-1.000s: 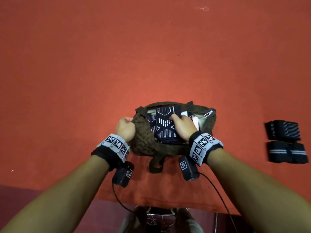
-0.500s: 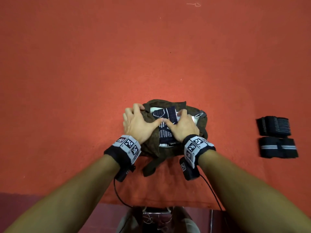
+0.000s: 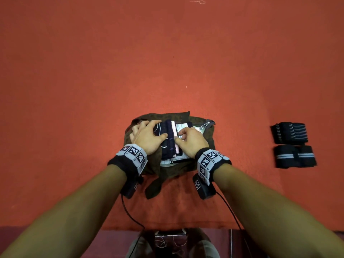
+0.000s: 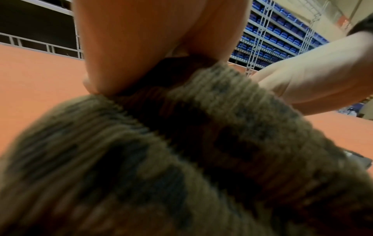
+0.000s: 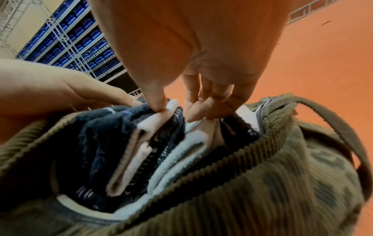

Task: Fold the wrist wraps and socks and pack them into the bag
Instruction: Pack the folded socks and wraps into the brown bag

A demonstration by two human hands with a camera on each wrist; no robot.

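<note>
An olive patterned corduroy bag (image 3: 209,135) lies open on the red surface, with folded dark, pink and white socks (image 3: 168,144) standing on edge inside it. My left hand (image 3: 147,135) lies spread over the bag's left side, its thumb touching the dark sock. My right hand (image 3: 188,140) pinches a folded sock between the thumb and the curled fingers, which reach down among the socks. In the right wrist view the right hand (image 5: 177,111) grips the socks (image 5: 96,143) in the bag (image 5: 262,175). Two folded black wrist wraps (image 3: 289,133) (image 3: 295,156) lie to the right.
The red cloth (image 3: 167,62) stretches bare beyond and to the left of the bag. A bag strap (image 3: 154,185) trails toward me. Cables hang from both wrist cameras. Shelving with blue bins (image 5: 80,43) stands far behind.
My left hand left the bag's left rim and spread over the bag and socks. My right hand went from lying on the socks to pinching one among them.
</note>
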